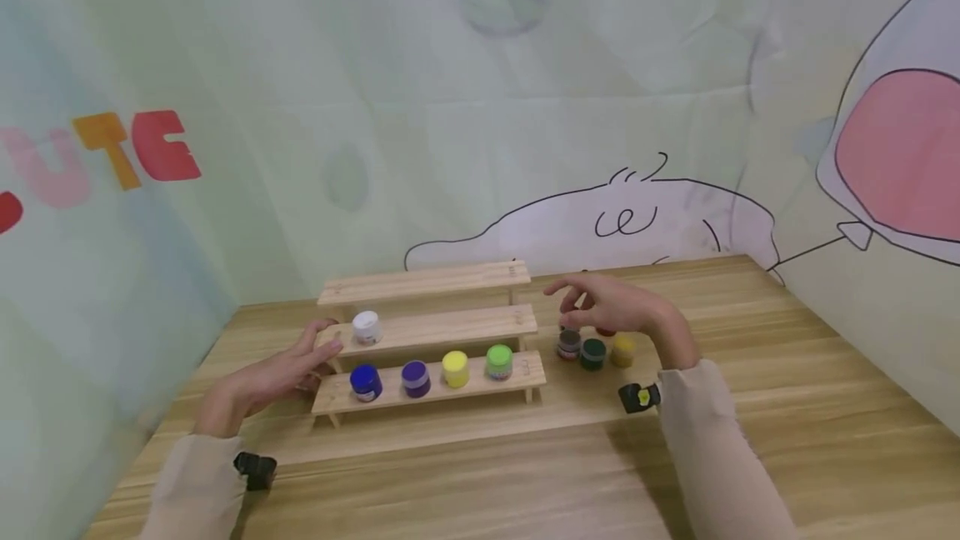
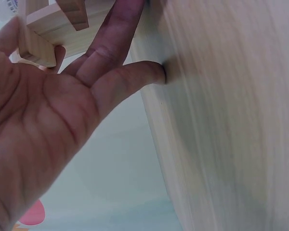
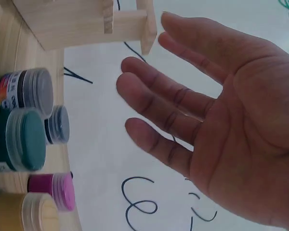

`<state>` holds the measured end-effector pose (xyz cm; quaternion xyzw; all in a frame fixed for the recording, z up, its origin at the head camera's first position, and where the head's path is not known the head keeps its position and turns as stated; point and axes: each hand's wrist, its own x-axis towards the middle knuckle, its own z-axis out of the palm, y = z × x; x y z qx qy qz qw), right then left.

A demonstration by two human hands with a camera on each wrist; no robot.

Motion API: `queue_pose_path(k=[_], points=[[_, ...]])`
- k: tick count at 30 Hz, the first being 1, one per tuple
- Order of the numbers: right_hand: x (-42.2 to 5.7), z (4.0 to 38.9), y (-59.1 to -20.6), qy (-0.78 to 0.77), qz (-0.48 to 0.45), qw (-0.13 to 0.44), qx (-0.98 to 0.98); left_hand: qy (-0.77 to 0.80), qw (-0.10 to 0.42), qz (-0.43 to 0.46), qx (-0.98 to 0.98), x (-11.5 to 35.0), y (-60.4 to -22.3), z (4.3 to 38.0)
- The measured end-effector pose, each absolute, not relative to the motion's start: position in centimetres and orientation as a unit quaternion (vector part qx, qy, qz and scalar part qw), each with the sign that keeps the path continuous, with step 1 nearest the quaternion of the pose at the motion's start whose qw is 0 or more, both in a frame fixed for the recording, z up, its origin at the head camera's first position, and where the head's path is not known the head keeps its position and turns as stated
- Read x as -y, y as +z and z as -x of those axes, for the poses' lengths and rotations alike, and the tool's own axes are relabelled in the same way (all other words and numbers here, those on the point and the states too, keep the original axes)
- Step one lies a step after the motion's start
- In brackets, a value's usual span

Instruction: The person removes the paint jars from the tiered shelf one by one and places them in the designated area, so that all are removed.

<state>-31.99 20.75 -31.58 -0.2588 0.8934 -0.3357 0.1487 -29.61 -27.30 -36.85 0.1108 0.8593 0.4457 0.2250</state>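
A three-tier wooden rack (image 1: 427,327) stands on the table. At its left end, my left hand (image 1: 281,377) holds the end of the middle tier between thumb and fingers. In the left wrist view, other fingertips (image 2: 154,72) of that hand touch the tabletop. A white paint jar (image 1: 367,328) is on the middle tier. Along the lowest tier stand a blue jar (image 1: 366,383), a purple jar (image 1: 416,378), a yellow jar (image 1: 454,368) and a light green jar (image 1: 498,362). My right hand (image 1: 611,304) hovers, empty, with fingers loosely bent, above a group of jars right of the rack.
That group includes a dark green jar (image 1: 593,354), a dark-lidded jar (image 1: 568,345), an ochre jar (image 1: 622,351) and a magenta jar (image 3: 50,190). Another dark jar (image 3: 58,125) is partly covered. A printed cloth (image 1: 420,107) hangs behind the table.
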Motion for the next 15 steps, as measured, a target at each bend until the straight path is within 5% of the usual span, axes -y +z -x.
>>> queue_pose_path(k=[15], points=[[-15.2,31.3,-30.4,-0.324,0.318,0.054,-0.890,0.450,0.223,-0.100,-0.859,27.2,-36.8,29.5]])
